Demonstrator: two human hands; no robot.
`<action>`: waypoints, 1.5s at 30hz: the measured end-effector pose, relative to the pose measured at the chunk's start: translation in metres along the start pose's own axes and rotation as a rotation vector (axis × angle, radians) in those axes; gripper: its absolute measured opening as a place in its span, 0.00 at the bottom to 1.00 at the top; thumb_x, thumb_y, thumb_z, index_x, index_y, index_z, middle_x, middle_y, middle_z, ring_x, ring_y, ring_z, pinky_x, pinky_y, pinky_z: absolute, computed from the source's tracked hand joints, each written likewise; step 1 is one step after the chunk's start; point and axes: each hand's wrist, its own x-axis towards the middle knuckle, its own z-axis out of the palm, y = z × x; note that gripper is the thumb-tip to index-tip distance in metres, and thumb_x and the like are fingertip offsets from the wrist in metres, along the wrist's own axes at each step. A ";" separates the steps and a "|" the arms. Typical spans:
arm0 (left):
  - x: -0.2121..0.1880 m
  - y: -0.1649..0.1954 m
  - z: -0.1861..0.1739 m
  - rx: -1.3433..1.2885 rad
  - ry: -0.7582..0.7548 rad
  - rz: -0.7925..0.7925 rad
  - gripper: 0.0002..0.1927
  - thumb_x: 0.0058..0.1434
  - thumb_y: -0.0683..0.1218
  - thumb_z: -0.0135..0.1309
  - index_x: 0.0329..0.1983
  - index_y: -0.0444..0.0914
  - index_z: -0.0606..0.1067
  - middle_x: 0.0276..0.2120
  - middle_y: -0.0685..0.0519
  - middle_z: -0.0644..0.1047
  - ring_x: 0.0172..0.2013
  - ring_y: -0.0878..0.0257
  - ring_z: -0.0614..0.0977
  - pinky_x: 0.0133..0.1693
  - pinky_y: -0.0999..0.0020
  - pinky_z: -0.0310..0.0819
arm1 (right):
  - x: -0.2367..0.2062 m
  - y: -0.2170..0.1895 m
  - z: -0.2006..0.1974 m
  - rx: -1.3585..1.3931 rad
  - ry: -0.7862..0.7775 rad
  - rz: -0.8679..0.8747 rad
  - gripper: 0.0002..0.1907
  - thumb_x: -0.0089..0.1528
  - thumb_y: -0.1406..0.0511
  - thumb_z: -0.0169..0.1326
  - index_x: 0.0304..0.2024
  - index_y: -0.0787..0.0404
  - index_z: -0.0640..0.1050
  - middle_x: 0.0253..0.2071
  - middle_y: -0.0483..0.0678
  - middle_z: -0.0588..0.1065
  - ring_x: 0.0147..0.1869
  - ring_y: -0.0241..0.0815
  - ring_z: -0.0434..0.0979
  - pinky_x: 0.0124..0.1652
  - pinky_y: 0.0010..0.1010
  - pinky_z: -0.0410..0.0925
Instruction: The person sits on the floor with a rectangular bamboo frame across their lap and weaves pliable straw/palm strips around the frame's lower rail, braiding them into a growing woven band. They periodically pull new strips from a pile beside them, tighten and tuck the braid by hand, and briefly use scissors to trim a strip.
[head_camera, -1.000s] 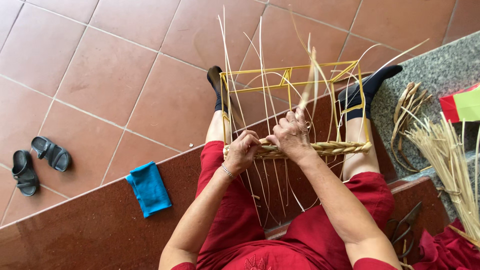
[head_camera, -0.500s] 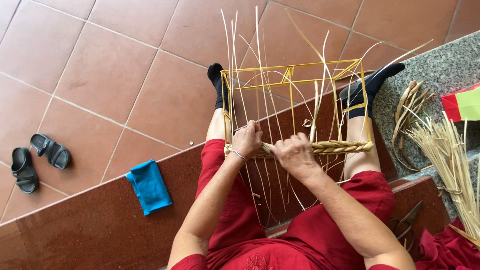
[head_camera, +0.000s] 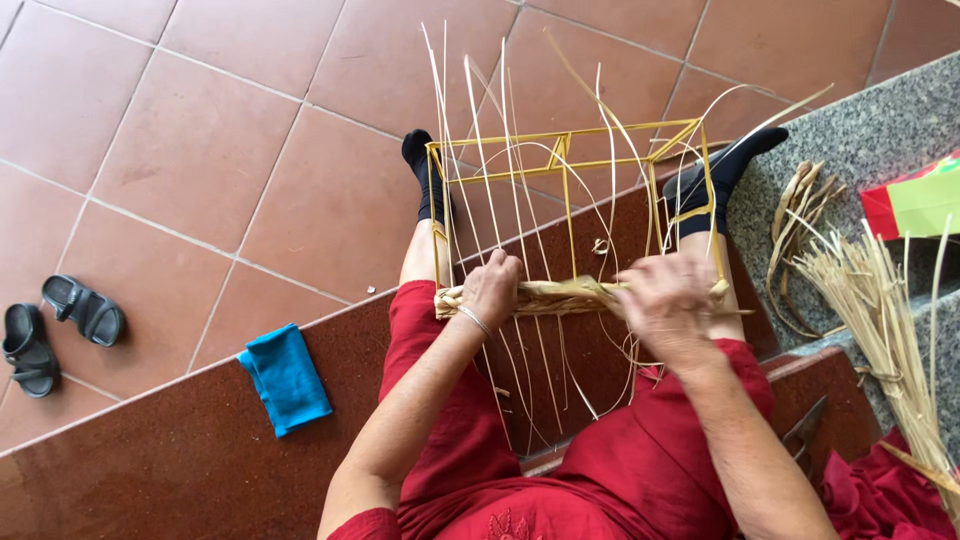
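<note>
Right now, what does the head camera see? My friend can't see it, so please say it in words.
Seen from above, a seated person in red clothes presses both hands, left hand and right hand, onto a woven straw band on a yellow wire frame propped between their black-socked feet. Loose straw strips lie to the right; a blue cloth and black sandals lie to the left on red tiles.

red and green package (head_camera: 918, 205), right edge, on granite ledge (head_camera: 860, 120)

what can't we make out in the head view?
- Right hand: motion-blurred; fingers' grip on the woven straw band unreadable.
- Left hand: fingertips curl behind the band, hidden.
- Yellow wire frame: its near edge is covered by band and hands.
- Dark metal tool by the right arm: partly hidden, kind unclear.
- Bundle of pale straw: cut off by the right edge.
</note>
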 end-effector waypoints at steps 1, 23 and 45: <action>0.000 0.000 -0.001 -0.083 0.011 -0.012 0.04 0.63 0.40 0.56 0.41 0.40 0.76 0.40 0.46 0.76 0.34 0.48 0.83 0.38 0.53 0.78 | 0.000 -0.008 0.004 0.087 -0.084 0.013 0.09 0.59 0.55 0.60 0.34 0.50 0.85 0.35 0.42 0.81 0.44 0.39 0.74 0.49 0.38 0.64; -0.011 -0.004 -0.015 -0.725 0.147 -0.257 0.13 0.58 0.41 0.61 0.44 0.38 0.71 0.32 0.47 0.83 0.34 0.54 0.88 0.36 0.60 0.82 | 0.056 -0.060 0.077 1.340 -0.507 0.607 0.25 0.62 0.70 0.55 0.63 0.60 0.71 0.53 0.49 0.78 0.46 0.34 0.80 0.48 0.28 0.76; 0.018 -0.001 -0.015 -0.416 -0.093 0.048 0.05 0.64 0.43 0.58 0.38 0.37 0.75 0.30 0.44 0.81 0.34 0.48 0.84 0.39 0.55 0.78 | 0.021 -0.030 0.098 0.187 -0.072 0.072 0.21 0.58 0.49 0.67 0.23 0.53 0.78 0.23 0.41 0.72 0.33 0.42 0.67 0.42 0.41 0.56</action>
